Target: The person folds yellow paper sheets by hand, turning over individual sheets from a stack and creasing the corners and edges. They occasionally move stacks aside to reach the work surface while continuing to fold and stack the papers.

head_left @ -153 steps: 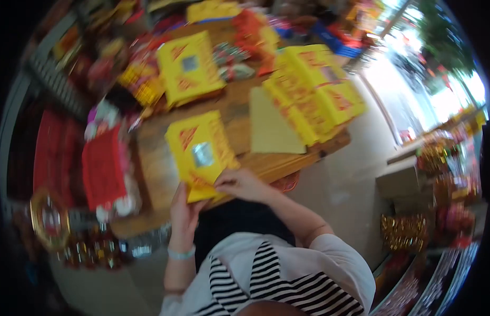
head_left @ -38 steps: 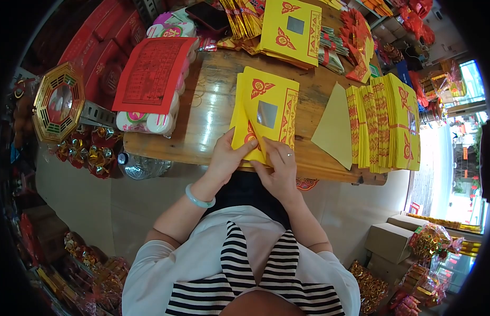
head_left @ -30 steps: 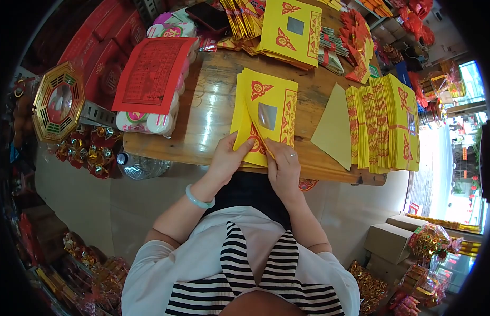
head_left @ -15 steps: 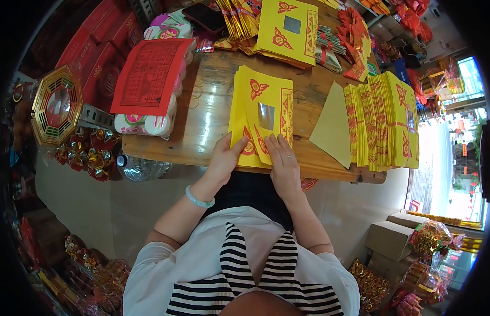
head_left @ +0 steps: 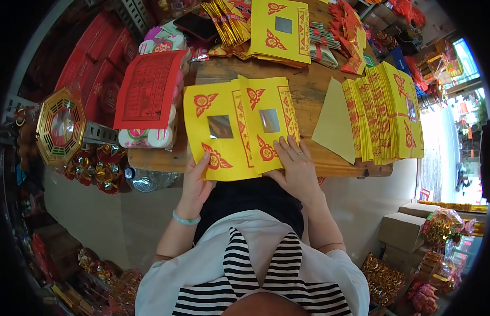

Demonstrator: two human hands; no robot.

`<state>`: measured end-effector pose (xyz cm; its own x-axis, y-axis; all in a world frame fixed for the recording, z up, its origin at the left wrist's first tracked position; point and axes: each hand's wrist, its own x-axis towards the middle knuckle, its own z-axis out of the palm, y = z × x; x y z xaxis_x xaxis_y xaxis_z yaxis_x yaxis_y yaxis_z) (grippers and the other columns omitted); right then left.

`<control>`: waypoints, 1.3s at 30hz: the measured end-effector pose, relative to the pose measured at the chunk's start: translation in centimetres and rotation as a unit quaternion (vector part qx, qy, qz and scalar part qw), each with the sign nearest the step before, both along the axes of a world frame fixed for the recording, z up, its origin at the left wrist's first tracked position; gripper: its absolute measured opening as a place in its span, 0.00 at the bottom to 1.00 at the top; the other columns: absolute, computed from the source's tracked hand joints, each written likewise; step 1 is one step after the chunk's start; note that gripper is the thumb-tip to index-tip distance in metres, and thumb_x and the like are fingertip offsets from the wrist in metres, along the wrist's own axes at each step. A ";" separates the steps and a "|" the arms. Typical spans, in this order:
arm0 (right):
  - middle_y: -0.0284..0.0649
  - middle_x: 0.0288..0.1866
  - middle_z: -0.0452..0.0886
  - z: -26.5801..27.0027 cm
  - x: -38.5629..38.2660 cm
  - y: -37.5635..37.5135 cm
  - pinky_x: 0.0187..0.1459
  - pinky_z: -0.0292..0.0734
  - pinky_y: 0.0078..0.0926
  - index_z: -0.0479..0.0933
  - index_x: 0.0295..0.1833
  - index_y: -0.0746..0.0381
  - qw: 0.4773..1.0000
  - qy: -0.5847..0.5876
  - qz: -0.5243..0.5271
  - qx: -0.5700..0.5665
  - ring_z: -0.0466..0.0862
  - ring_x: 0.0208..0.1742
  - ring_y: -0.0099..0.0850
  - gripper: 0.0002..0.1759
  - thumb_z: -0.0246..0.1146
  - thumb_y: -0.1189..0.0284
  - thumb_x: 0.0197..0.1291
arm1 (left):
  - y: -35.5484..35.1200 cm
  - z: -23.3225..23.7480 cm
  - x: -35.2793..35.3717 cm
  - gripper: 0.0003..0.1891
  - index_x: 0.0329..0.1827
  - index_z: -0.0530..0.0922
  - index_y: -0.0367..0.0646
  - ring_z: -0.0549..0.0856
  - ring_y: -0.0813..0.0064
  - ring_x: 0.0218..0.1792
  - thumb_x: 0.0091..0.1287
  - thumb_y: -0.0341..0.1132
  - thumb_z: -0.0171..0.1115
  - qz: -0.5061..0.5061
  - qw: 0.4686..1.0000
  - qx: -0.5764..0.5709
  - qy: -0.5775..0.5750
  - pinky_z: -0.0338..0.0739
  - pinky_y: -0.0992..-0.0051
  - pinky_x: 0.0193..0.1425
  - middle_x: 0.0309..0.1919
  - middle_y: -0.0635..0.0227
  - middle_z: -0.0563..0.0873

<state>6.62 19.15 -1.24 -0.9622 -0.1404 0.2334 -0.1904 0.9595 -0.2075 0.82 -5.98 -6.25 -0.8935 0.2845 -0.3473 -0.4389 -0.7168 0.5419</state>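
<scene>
My left hand [head_left: 197,176] pinches the lower left edge of a yellow printed paper sheet [head_left: 195,126], thumb on top and fingers mostly hidden beneath. That sheet has red motifs and a grey window-like square, and its right side meets a second yellow printed paper [head_left: 255,113] of the same pattern. On the lower part of the second paper, my right hand [head_left: 297,166] lies with fingers stretched flat and a ring on one finger. Whether more sheets lie underneath is hidden.
A plain yellowish sheet [head_left: 333,126] and upright banded bundles of yellow papers [head_left: 382,113] stand to the right on the wooden table [head_left: 229,69]. At the back lies another yellow stack [head_left: 279,39]. A red printed sheet [head_left: 150,89] covers wrapped rolls on the left.
My left hand has moved left, drawing one yellow sheet out sideways so both patterns show side by side. My right hand has shifted slightly right and stays on the other paper.
</scene>
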 end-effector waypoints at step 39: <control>0.44 0.49 0.73 -3.1 -5.1 0.4 0.45 0.75 0.34 0.79 0.44 0.65 0.957 0.072 -0.239 -0.149 0.77 0.49 0.43 0.09 0.64 0.71 0.63 | 3.1 0.9 0.2 0.17 0.64 0.77 0.38 0.87 0.77 0.42 0.75 0.32 0.58 -0.164 0.970 -0.179 0.001 0.83 0.81 0.46 0.47 0.63 0.87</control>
<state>1.51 19.59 -4.32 -0.8543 0.4018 0.3299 0.2083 0.8460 -0.4909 0.98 -2.89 -5.32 -0.7765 0.4146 -0.4744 -0.6096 -0.3039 0.7321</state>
